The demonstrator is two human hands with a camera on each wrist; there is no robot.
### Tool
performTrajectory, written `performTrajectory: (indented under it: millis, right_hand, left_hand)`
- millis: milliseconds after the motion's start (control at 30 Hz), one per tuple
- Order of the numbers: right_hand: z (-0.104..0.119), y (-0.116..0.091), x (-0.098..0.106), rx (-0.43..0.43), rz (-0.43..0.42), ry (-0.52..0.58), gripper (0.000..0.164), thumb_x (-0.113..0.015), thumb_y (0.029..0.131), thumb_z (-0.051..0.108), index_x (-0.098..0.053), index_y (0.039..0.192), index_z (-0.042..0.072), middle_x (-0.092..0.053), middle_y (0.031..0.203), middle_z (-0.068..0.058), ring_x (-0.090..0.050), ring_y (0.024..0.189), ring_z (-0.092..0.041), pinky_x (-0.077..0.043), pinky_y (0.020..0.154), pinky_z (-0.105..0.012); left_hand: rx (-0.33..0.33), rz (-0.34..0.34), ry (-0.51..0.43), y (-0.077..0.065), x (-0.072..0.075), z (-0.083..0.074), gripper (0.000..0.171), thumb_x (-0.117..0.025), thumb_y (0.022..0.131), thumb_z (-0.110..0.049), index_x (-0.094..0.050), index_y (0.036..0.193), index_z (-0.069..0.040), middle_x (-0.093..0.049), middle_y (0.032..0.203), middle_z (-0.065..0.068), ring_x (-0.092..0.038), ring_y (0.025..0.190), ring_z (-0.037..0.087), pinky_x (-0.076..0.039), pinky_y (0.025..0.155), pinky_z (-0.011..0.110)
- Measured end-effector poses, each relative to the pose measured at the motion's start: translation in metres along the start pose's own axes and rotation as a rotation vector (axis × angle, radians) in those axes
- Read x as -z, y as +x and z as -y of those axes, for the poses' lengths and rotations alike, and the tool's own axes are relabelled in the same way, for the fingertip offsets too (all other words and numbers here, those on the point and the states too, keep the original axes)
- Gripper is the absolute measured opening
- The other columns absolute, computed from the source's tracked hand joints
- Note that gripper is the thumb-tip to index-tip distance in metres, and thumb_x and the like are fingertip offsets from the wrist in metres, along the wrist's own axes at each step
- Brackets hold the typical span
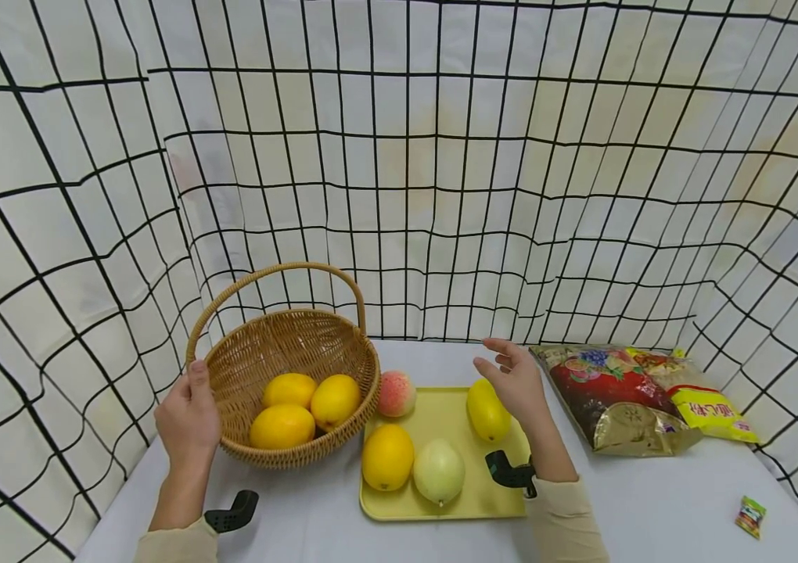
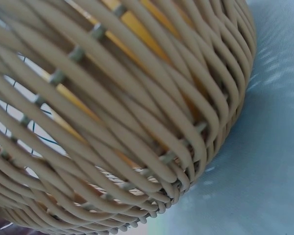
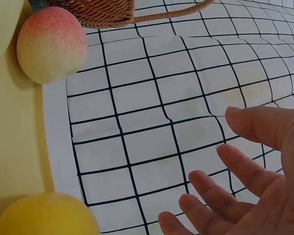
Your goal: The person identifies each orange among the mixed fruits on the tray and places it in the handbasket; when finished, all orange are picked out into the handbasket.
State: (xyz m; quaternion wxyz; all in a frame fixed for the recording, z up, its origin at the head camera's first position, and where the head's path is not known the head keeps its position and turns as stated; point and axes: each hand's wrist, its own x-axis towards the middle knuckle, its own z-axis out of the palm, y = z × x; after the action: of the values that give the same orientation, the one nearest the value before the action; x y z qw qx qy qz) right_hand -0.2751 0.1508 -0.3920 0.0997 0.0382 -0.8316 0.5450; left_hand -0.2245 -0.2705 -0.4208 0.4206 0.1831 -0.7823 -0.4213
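In the head view my left hand (image 1: 189, 416) grips the left side of a wicker basket (image 1: 286, 332) where its arched handle meets the rim. Several yellow-orange fruits do not fill it; three mango-like ones (image 1: 282, 427) show inside. The left wrist view has only the woven wall (image 2: 137, 107) close up, with yellow showing through gaps. My right hand (image 1: 517, 385) hovers beside a yellow oval fruit (image 1: 487, 412), fingers apart and holding nothing. On the yellow tray (image 1: 483, 500) also lie a peach (image 1: 396, 393), an orange-yellow fruit (image 1: 388, 457) and a pale green round fruit (image 1: 439, 471).
Right of the tray lie a large red and gold bag (image 1: 610, 399) and a yellow packet (image 1: 712, 410). A small candy-like packet (image 1: 750, 517) is near the right front of the white table (image 1: 666, 516). White cloth with a black grid (image 1: 434, 172) encloses the back and sides.
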Motion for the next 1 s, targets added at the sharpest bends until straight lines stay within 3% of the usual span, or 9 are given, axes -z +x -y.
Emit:
performTrajectory:
  millis: [200, 400, 600, 833, 1000]
  right_hand:
    - [0.0, -0.005, -0.021, 0.054, 0.135, -0.071, 0.042, -0.07, 0.092, 0.026, -0.06, 0.13, 0.012, -0.059, 0.131, -0.011, -0.054, 0.119, -0.033, -0.043, 0.1, -0.048]
    - [0.004, -0.012, -0.039, 0.026, 0.364, -0.089, 0.037, -0.071, 0.091, 0.028, -0.064, 0.123, 0.013, -0.064, 0.122, -0.009, -0.059, 0.108, -0.027, -0.049, 0.088, -0.043]
    - [0.007, -0.019, -0.056, 0.095, 0.585, -0.101, 0.039, -0.071, 0.09, 0.03, -0.063, 0.122, 0.009, -0.064, 0.12, -0.008, -0.057, 0.106, -0.025, -0.047, 0.091, -0.043]
    - [0.012, -0.024, -0.071, 0.162, 0.694, -0.12, 0.047, -0.074, 0.088, 0.029, -0.061, 0.124, 0.003, -0.062, 0.124, -0.013, -0.057, 0.111, -0.03, -0.045, 0.095, -0.045]
    - [0.012, -0.027, -0.078, 0.2, 0.769, -0.165, 0.05, -0.077, 0.085, 0.03, -0.06, 0.126, 0.007, -0.062, 0.126, -0.006, -0.056, 0.114, -0.023, -0.045, 0.097, -0.041]
  left_hand:
    - [0.003, -0.003, -0.001, 0.0, 0.0, 0.0, 0.06, -0.041, 0.102, -0.05, -0.035, 0.059, -0.01, -0.028, 0.05, -0.001, -0.02, 0.044, 0.012, -0.015, 0.046, 0.03]
    - [0.01, -0.007, 0.0, 0.0, -0.001, 0.0, 0.06, -0.042, 0.102, -0.051, -0.035, 0.059, -0.01, -0.028, 0.051, -0.001, -0.021, 0.045, 0.012, -0.016, 0.048, 0.031]
    - [0.008, -0.014, -0.006, 0.0, -0.001, 0.0, 0.06, -0.043, 0.102, -0.051, -0.035, 0.059, -0.01, -0.027, 0.05, -0.002, -0.021, 0.045, 0.012, -0.016, 0.048, 0.03]
    - [0.001, -0.019, -0.008, 0.001, 0.0, 0.0, 0.061, -0.042, 0.102, -0.052, -0.035, 0.059, -0.01, -0.027, 0.05, -0.002, -0.021, 0.045, 0.012, -0.016, 0.048, 0.03]
    - [0.002, -0.019, -0.012, 0.001, 0.0, 0.0, 0.061, -0.042, 0.102, -0.052, -0.036, 0.059, -0.01, -0.028, 0.049, -0.003, -0.022, 0.045, 0.012, -0.017, 0.048, 0.03]
